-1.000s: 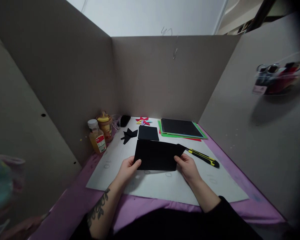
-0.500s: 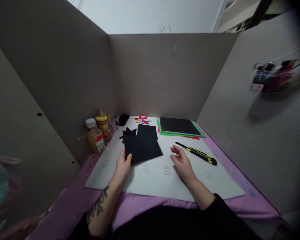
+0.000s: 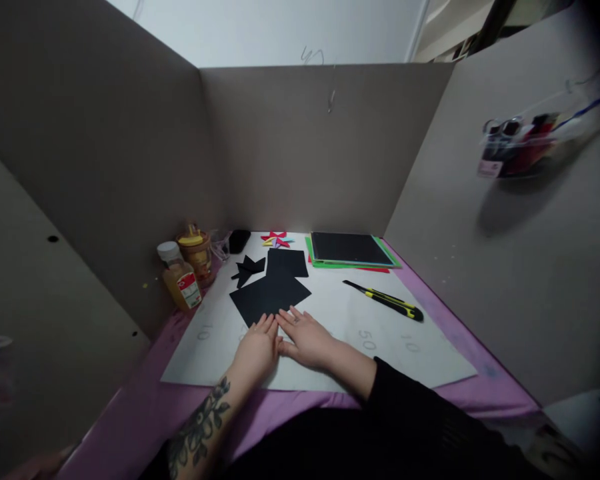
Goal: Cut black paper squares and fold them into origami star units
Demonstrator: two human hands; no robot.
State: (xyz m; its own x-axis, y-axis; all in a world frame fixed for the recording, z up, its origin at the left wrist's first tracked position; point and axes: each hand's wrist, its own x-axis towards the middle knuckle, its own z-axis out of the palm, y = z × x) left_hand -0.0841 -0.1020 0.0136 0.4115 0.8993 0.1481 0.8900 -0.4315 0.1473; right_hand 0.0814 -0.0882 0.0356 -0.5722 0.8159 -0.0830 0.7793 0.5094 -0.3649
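A square sheet of black paper (image 3: pixel 266 298) lies on the white board, turned with one corner towards me. My left hand (image 3: pixel 258 348) rests at that near corner, its fingers stretched out flat. Beside it, my right hand (image 3: pixel 306 339) also lies flat, fingertips on the same corner and almost touching the left hand. The corner itself is partly hidden under my fingers. Behind the sheet is a stack of smaller black paper squares (image 3: pixel 293 262), partly overlapped by it. A folded black paper star (image 3: pixel 250 268) sits to their left.
A yellow and black utility knife (image 3: pixel 393 303) lies at the right on the white board (image 3: pixel 430 360). Behind it are coloured paper sheets (image 3: pixel 353 248). A glue bottle (image 3: pixel 181 280), a jar (image 3: pixel 196 252) and a colourful paper star (image 3: pixel 277 239) stand or lie further back. Another person's hand (image 3: pixel 43 465) shows bottom left.
The black sheet, held up in my left hand before, now lies on the board, turned cornerwise. My right hand has moved left to join the left hand at its near corner.
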